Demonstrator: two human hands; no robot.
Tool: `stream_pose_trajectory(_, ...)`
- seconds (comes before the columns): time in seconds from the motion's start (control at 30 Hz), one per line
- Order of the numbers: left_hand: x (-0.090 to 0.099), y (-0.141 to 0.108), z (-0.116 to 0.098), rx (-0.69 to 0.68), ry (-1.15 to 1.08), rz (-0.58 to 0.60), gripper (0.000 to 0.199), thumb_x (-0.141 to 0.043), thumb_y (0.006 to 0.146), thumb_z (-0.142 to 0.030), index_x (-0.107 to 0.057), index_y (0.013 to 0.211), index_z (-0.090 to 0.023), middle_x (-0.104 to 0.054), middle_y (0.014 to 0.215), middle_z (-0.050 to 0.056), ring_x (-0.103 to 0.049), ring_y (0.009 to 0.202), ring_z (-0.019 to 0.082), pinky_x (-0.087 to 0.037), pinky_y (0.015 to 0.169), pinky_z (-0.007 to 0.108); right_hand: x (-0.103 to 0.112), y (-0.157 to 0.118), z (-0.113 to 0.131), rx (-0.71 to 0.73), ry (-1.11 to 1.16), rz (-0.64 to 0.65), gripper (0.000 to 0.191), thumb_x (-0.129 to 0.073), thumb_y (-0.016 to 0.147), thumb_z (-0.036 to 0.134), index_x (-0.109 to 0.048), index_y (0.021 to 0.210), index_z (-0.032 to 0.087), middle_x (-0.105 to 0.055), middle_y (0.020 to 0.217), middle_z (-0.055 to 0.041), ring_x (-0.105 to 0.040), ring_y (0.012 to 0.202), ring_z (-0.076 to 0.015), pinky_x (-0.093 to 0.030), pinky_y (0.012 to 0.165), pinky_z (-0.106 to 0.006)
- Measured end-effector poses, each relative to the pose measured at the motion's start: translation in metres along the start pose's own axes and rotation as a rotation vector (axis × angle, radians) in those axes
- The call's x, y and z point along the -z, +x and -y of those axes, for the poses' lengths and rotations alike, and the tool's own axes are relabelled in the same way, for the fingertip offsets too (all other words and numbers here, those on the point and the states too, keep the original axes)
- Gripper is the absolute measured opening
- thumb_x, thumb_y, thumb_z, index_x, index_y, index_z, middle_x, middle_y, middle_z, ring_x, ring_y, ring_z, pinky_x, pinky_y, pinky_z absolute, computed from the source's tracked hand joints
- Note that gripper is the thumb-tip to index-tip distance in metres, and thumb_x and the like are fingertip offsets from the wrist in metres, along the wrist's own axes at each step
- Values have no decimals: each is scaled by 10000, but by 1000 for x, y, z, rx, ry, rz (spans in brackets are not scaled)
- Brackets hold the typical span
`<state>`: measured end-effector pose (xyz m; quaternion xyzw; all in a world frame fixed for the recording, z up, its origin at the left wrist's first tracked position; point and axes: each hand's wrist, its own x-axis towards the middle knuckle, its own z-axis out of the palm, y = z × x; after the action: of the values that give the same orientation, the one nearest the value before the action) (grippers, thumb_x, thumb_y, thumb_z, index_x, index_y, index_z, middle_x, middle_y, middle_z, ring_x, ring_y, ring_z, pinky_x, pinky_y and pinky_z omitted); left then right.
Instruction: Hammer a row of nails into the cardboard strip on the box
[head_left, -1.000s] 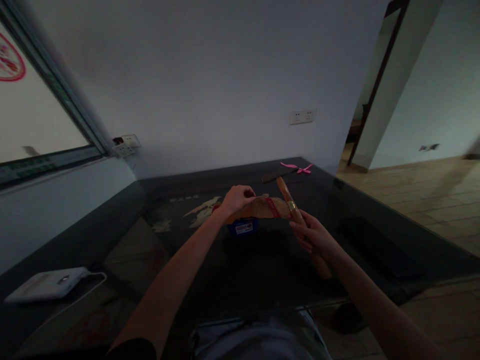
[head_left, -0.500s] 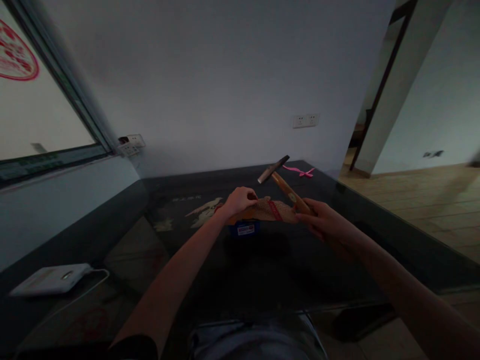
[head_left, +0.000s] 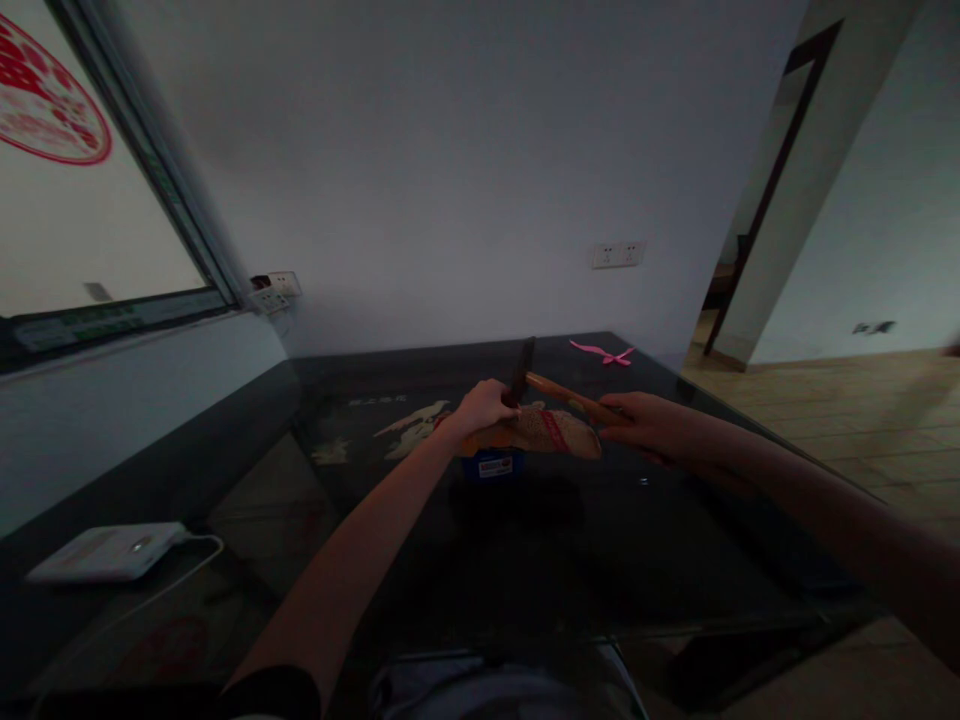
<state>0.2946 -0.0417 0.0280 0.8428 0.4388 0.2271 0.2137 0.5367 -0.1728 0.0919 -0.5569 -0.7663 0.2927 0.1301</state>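
My right hand (head_left: 637, 422) is wrapped round the wooden handle of a hammer (head_left: 561, 389). The dark hammer head points down just beside the fingertips of my left hand (head_left: 480, 408). Those fingers are pinched together on top of a long tan speckled item (head_left: 576, 432) with a red band across it. What they pinch, if anything, is too small to make out. Under the tan item stands a blue box (head_left: 487, 468) with a pale label, on the dark table. My left hand and wrist hide the item's left end.
A pink ribbon (head_left: 611, 356) lies near the table's (head_left: 525, 570) far right corner. At the left is a white device (head_left: 109, 552) with a cable. Behind the table rises a wall (head_left: 450, 200) with a socket (head_left: 619, 255). A tiny shiny spot (head_left: 643, 482) shows right of the box.
The hammer has swung down and to the left, from raised above the tan item to beside my left fingertips. My left hand stays in its place on the item.
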Motion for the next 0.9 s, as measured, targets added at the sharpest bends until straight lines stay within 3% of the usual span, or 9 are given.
stream_pose_trajectory(0.27, -1, 0, 0, -60, 75, -17, 237, -614, 664, -286, -721, 802, -125, -695, 776, 68, -618, 720, 179, -461, 636, 248, 3, -4, 6, 13, -7, -28, 233, -518, 812, 335, -485, 951, 151, -423, 496, 66, -414, 340, -80, -341, 296, -192)
stream_pose_trajectory(0.57, -1, 1, 1, -52, 64, -27, 226, -638, 647, -290, -721, 782, -129, -695, 762, 67, -619, 717, 168, -459, 648, 242, 2, -3, 0, 10, -28, -58, 194, -505, 811, 315, -471, 918, 158, -419, 489, 73, -422, 344, -82, -335, 304, -189)
stream_pose_trajectory(0.73, -2, 2, 2, -57, 71, -24, 235, -622, 663, -294, -718, 797, -128, -692, 762, 60, -618, 708, 165, -460, 640, 242, -1, -6, 1, -3, -33, 1, 191, -478, 821, 321, -469, 925, 161, -416, 491, 77, -430, 350, -85, -357, 307, -192)
stream_pose_trajectory(0.9, -3, 4, 4, -47, 76, -30, 222, -650, 648, -292, -717, 774, -122, -694, 762, 74, -622, 706, 170, -462, 645, 247, 1, -6, 6, 7, -39, -48, 171, -486, 816, 307, -463, 903, 162, -419, 480, 76, -420, 344, -81, -330, 304, -186)
